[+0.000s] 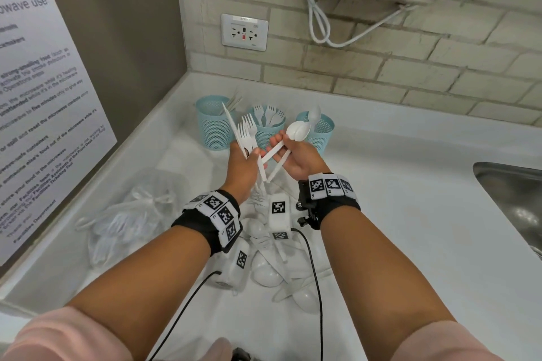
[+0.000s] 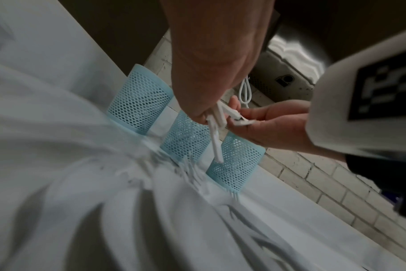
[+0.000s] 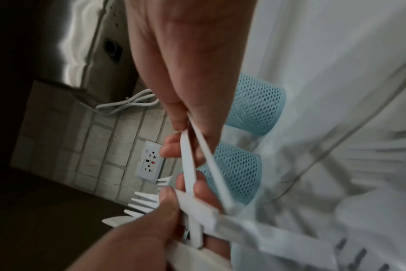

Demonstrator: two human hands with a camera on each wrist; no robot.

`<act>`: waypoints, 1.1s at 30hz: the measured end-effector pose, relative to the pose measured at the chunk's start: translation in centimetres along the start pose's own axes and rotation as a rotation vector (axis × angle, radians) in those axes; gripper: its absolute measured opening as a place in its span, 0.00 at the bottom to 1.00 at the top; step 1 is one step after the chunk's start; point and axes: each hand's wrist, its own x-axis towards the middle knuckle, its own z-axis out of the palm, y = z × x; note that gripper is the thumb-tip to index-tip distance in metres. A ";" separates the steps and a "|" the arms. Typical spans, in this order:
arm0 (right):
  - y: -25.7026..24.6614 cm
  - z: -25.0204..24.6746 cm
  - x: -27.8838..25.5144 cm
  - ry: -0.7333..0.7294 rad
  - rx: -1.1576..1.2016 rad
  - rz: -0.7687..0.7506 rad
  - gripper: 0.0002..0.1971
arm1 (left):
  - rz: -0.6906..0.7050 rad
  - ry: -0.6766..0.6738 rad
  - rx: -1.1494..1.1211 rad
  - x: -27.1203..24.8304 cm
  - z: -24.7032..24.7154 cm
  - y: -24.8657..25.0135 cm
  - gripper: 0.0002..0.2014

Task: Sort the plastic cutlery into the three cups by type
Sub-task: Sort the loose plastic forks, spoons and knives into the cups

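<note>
Three blue mesh cups stand in a row at the back of the counter. The left cup [image 1: 212, 123] holds knives, the middle cup [image 1: 268, 133] forks, and the right cup [image 1: 321, 132] a spoon. In front of them my left hand [image 1: 245, 160] grips white forks [image 1: 247, 132] and a knife [image 1: 231, 123], all pointing up. My right hand [image 1: 289, 152] pinches the handles of two stacked spoons [image 1: 297, 129]. The spoon handles [image 3: 190, 165] cross the fork handles, and the two hands almost touch. A loose cutlery pile [image 1: 272, 264] lies on the counter beneath my wrists.
A crumpled clear plastic bag [image 1: 132, 214] lies to the left of the pile. A steel sink [image 1: 513, 199] opens at the right edge. The tiled wall behind the cups has an outlet [image 1: 244, 32] and a hanging white cable [image 1: 319, 23]. A poster [image 1: 44, 111] covers the left wall.
</note>
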 end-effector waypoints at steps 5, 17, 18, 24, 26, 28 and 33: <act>-3.3 -0.1 1.0 0.089 0.105 -0.163 0.10 | -0.019 -0.036 -0.107 0.7 -0.4 1.0 0.09; -9.6 -1.4 4.7 0.455 -0.110 -0.685 0.09 | -0.159 -0.205 -0.285 1.4 -1.0 2.2 0.17; -9.1 -1.7 5.1 0.447 -0.160 -0.666 0.08 | -0.180 -0.222 -0.306 1.5 -1.1 2.1 0.16; -7.2 -3.5 6.5 0.409 -0.418 -0.508 0.12 | -0.261 -0.276 -0.370 2.1 -2.0 1.8 0.13; -7.3 -3.6 6.4 0.408 -0.363 -0.498 0.17 | -0.283 -0.272 -0.376 2.2 -2.2 1.7 0.12; -7.5 -3.3 6.0 0.434 -0.423 -0.571 0.20 | -0.298 -0.267 -0.382 2.3 -2.3 1.7 0.12; -6.8 0.5 3.9 0.445 -0.814 -1.063 0.12 | -0.321 -0.255 -0.373 2.2 -2.5 2.0 0.10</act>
